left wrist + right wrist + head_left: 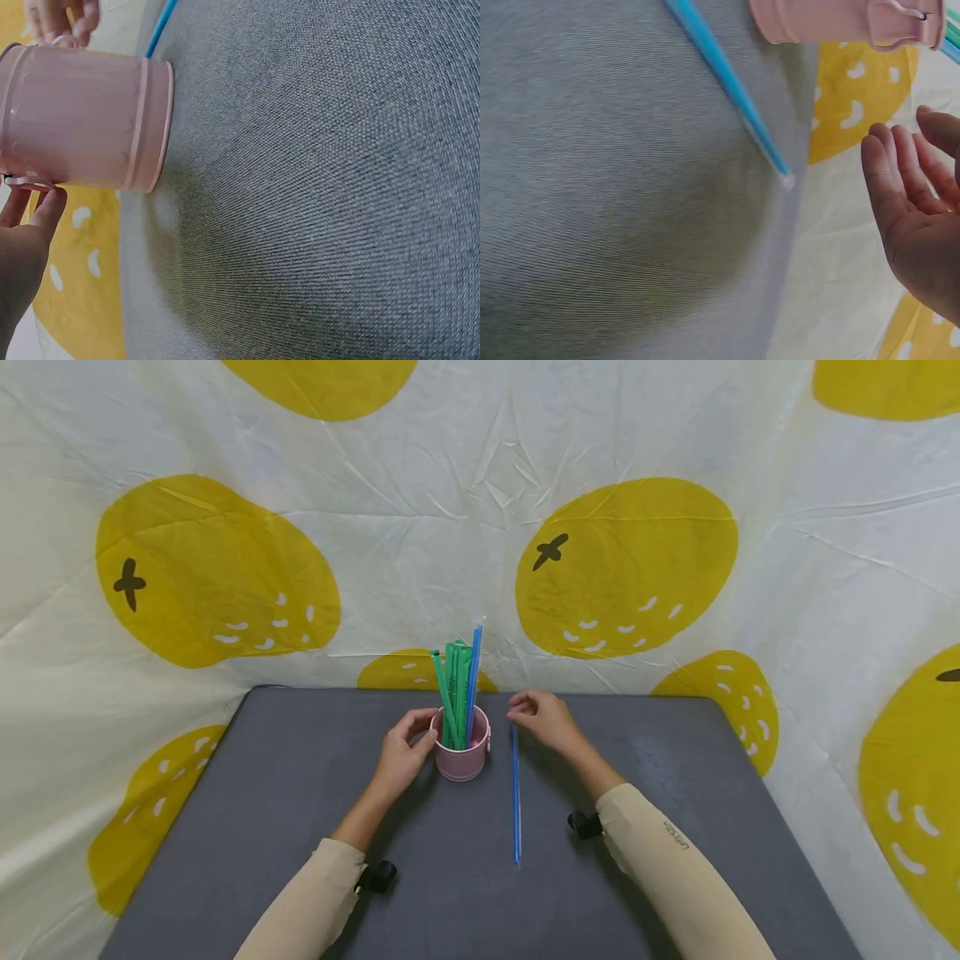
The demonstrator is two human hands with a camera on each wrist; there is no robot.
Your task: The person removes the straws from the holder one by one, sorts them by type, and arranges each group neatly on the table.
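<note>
A pink cup point(462, 758) stands mid-table with several green straws point(453, 689) and a blue one point(473, 672) upright in it. My left hand point(417, 737) curls round the cup's left side; in the left wrist view its fingertips point(41, 206) touch the cup point(82, 120) near the rim. A long blue straw point(516, 797) lies flat on the table just right of the cup. My right hand point(525, 710) hovers by that straw's far end, fingers loosely curved and holding nothing. In the right wrist view the hand point(919, 217) is apart from the straw point(731, 90).
The grey table point(285, 827) is backed and flanked by a white cloth with yellow fruit prints point(622, 564). Black wrist camera mounts point(377, 877) sit on both beige sleeves.
</note>
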